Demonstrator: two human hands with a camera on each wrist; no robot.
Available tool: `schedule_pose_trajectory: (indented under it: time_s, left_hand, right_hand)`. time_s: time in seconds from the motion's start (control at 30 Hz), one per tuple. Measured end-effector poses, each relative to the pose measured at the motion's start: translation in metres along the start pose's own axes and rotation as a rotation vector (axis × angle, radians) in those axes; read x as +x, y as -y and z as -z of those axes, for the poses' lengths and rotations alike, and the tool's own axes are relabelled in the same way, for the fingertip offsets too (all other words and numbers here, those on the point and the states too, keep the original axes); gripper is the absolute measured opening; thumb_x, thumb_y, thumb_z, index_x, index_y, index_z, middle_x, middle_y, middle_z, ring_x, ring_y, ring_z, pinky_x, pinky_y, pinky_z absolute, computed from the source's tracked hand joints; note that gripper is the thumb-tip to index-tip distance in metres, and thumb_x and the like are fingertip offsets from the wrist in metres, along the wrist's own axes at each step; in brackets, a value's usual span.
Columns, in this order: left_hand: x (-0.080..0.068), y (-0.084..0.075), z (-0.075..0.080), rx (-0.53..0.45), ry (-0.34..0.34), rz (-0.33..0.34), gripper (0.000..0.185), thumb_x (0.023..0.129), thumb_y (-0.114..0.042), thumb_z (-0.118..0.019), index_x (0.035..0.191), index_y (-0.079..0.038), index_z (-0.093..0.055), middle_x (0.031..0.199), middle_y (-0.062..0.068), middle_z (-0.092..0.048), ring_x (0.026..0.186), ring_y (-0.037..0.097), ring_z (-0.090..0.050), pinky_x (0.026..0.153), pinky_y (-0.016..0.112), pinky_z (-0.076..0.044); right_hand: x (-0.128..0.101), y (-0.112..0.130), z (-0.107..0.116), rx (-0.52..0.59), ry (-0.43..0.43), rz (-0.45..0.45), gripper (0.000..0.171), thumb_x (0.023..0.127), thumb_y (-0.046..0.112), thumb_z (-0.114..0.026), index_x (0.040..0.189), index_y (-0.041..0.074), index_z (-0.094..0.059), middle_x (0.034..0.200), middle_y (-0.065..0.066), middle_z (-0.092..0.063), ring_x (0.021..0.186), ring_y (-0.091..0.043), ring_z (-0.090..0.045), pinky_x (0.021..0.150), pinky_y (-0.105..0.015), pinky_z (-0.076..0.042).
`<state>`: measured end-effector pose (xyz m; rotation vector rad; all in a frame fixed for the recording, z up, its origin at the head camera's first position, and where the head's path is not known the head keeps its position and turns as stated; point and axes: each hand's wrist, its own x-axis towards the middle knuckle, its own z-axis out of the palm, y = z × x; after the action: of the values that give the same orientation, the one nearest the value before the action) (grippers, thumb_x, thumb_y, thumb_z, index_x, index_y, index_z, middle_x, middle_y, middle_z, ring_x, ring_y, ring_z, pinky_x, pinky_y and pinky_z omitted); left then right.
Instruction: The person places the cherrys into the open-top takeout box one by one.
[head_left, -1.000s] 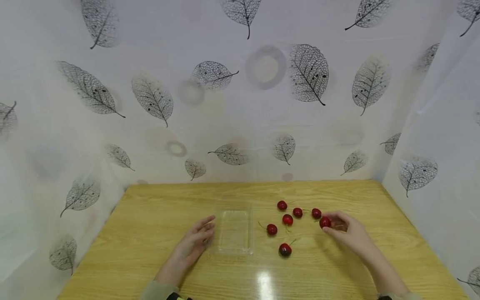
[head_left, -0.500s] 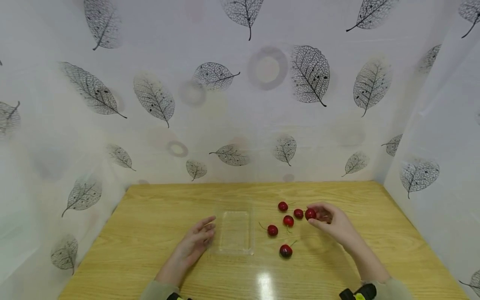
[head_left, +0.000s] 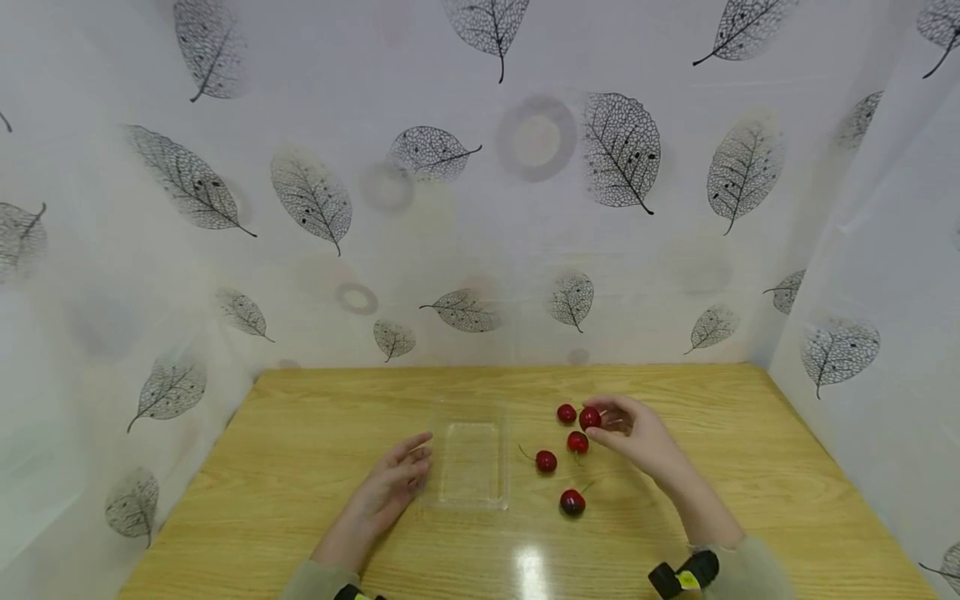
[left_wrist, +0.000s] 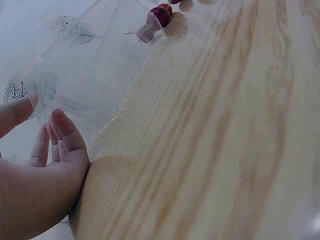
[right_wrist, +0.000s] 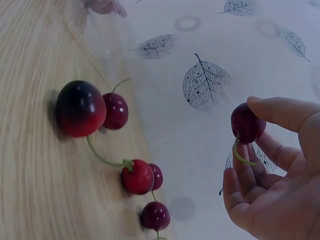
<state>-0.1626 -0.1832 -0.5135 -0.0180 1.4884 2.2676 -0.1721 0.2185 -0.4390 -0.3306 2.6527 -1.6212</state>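
A dark red cherry is pinched between the thumb and fingers of my right hand, and its green stem hangs down in the right wrist view. The held cherry is up off the table there. Several other cherries lie on the wood, among them a large two-toned one nearest me and a bright red one. At the left side of a clear plastic container rests my left hand, its fingers loosely bent beside the wall. The container's wall rises past the fingertips in the left wrist view.
The wooden table ends at a pale leaf-print curtain at the back and on both sides. One cherry lies closest to the container, its stem pointing left. Another sits farther back.
My right hand has carried the cherry leftward and slightly back, over the rear cherries, hiding some of them in the head view. My left hand and the container have stayed put.
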Motion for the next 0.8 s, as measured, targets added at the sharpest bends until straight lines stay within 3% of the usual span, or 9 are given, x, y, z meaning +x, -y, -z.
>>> schedule_pose_trajectory:
  time_s: [0.17, 0.5, 0.8]
  left_hand:
    - [0.001, 0.001, 0.001, 0.001, -0.001, 0.003, 0.046, 0.103, 0.005, -0.055, 0.143, -0.018, -0.055, 0.122, -0.006, -0.054, 0.111, 0.005, -0.056, 0.094, 0.018, -0.051]
    - [0.001, 0.001, 0.002, 0.026, 0.009, -0.006, 0.047, 0.104, 0.002, -0.058, 0.147, -0.015, -0.052, 0.123, -0.006, -0.053, 0.111, 0.005, -0.055, 0.093, 0.018, -0.051]
    - [-0.001, 0.000, 0.001, 0.022, 0.004, -0.004, 0.048, 0.104, 0.002, -0.057, 0.149, -0.013, -0.050, 0.123, -0.006, -0.053, 0.113, 0.006, -0.055, 0.093, 0.018, -0.051]
  right_hand:
    - [0.007, 0.007, -0.008, 0.003, 0.017, 0.017, 0.039, 0.097, 0.015, -0.078, 0.134, 0.004, -0.068, 0.121, -0.014, -0.071, 0.100, -0.009, -0.063, 0.090, -0.023, -0.056]
    - [0.019, 0.015, -0.022, 0.039, 0.059, 0.032, 0.041, 0.097, 0.012, -0.077, 0.135, 0.000, -0.066, 0.120, -0.017, -0.070, 0.102, -0.013, -0.064, 0.092, -0.025, -0.056]
    - [0.026, 0.014, -0.039, 0.064, 0.099, 0.033, 0.041, 0.096, 0.015, -0.078, 0.133, 0.002, -0.067, 0.119, -0.016, -0.069, 0.103, -0.020, -0.063, 0.087, -0.025, -0.055]
